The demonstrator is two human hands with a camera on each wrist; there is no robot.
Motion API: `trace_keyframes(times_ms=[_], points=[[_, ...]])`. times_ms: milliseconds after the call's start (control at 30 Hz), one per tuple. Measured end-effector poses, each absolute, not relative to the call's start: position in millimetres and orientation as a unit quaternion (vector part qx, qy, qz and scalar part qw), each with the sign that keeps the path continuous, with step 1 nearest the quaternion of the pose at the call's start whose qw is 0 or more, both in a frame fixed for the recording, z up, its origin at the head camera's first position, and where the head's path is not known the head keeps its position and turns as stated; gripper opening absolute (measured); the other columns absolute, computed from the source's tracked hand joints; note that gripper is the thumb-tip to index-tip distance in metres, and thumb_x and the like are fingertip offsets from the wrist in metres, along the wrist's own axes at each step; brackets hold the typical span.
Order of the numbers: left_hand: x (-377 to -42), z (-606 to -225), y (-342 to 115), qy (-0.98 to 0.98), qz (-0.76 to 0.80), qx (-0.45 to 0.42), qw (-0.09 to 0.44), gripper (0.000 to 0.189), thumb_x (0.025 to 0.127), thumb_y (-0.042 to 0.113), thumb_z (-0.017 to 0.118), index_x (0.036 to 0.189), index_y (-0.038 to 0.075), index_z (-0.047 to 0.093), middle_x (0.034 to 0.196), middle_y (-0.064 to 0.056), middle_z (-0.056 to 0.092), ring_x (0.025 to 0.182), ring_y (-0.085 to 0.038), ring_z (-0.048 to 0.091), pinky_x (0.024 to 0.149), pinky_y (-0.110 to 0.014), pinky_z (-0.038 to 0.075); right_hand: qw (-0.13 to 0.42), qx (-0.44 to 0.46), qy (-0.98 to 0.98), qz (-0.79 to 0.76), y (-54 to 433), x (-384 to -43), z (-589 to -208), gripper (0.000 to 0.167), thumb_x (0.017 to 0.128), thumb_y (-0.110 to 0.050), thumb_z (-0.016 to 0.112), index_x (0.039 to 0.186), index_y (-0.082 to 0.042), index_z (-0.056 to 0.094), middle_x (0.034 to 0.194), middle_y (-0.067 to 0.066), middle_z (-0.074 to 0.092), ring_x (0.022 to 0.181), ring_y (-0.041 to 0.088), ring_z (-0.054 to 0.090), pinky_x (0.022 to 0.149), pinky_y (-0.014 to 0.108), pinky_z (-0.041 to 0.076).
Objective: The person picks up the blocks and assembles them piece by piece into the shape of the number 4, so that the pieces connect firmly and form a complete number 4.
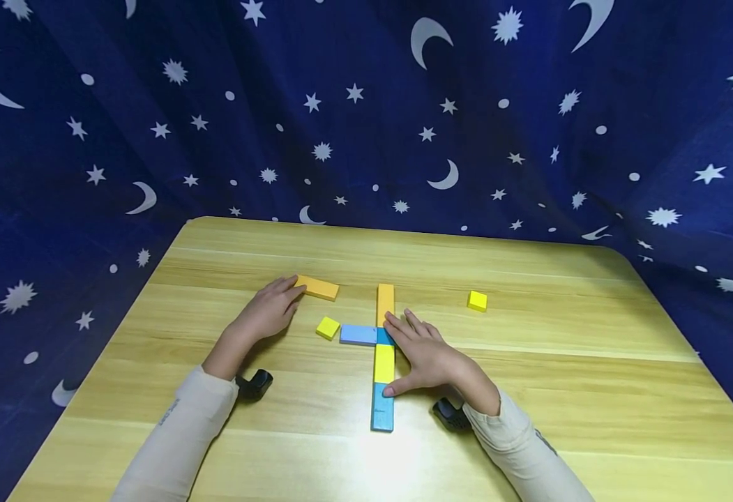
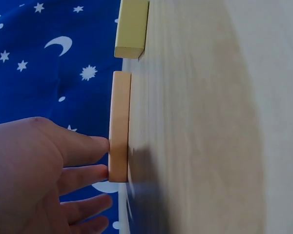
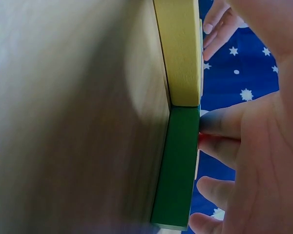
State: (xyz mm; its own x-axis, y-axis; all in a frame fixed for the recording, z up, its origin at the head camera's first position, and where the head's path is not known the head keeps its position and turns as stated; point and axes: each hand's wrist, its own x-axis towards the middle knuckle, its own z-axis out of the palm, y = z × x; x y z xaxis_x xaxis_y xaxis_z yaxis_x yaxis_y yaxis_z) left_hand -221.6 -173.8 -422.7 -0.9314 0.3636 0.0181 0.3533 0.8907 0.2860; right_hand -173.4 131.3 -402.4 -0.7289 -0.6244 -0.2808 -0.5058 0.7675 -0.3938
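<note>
In the head view, my left hand (image 1: 268, 307) touches the left end of an orange block (image 1: 319, 288) with nearly straight fingers. The left wrist view shows fingertips against one side of this orange block (image 2: 119, 126). My right hand (image 1: 425, 357) spreads over a line of flat blocks, its thumb on the near teal block (image 1: 383, 410). Further up the line are a yellow block (image 1: 384, 364), a blue-teal piece (image 1: 383, 336) and another orange block (image 1: 385, 301). In the right wrist view, fingertips rest at the edge of a green block (image 3: 178, 165) beside a yellow block (image 3: 180, 53).
A light blue block (image 1: 358, 335) extends left from the line. One small yellow block (image 1: 328, 328) lies left of it, another (image 1: 477, 301) further right. The wooden table (image 1: 542, 418) meets a dark blue star-patterned curtain (image 1: 366, 125) at the back. Black devices sit at both wrists.
</note>
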Motion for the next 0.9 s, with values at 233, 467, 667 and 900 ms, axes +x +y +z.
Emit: trace_keyframes(times_ms=[233,467,667,900], points=[[-216.8,-418.2,-168.3,0.977,0.109,0.184,0.01,0.037,0.095,0.016,0.046,0.131,0.014,0.051,0.133,-0.017,0.046,0.118,-0.04,0.044,0.098,-0.052,0.036,0.2,-0.311,0.917,-0.148,131.4,-173.4,-401.9,0.11,0.068,-0.06,0.069,0.146,-0.004,0.014,0.154,0.009,0.006,0.14,0.037,-0.004,0.108,0.059,0.008],[-211.7,-415.1,-162.7,0.977,0.092,0.193,0.0,0.036,0.094,0.018,0.048,0.13,0.018,0.052,0.12,-0.012,0.052,0.106,-0.033,0.049,0.089,-0.047,0.041,0.201,-0.311,0.917,-0.147,131.3,-172.6,-400.6,0.109,0.068,-0.06,0.068,0.146,-0.005,0.015,0.154,0.008,0.006,0.14,0.037,-0.003,0.108,0.058,0.008],[-210.8,-414.6,-161.3,0.971,0.12,0.207,-0.006,0.034,0.091,0.017,0.052,0.125,0.015,0.057,0.105,-0.009,0.053,0.091,-0.024,0.052,0.079,-0.04,0.044,0.2,-0.311,0.917,-0.149,131.1,-172.6,-400.8,0.109,0.068,-0.059,0.069,0.146,-0.004,0.015,0.154,0.009,0.005,0.14,0.037,-0.003,0.108,0.058,0.008],[-213.4,-415.7,-163.5,0.964,0.152,0.217,-0.027,0.031,0.09,0.016,0.055,0.121,0.012,0.06,0.119,-0.015,0.05,0.107,-0.03,0.052,0.083,-0.044,0.048,0.199,-0.313,0.917,-0.145,131.6,-172.9,-401.3,0.11,0.068,-0.06,0.068,0.146,-0.004,0.014,0.154,0.009,0.005,0.14,0.037,-0.003,0.108,0.058,0.008]])
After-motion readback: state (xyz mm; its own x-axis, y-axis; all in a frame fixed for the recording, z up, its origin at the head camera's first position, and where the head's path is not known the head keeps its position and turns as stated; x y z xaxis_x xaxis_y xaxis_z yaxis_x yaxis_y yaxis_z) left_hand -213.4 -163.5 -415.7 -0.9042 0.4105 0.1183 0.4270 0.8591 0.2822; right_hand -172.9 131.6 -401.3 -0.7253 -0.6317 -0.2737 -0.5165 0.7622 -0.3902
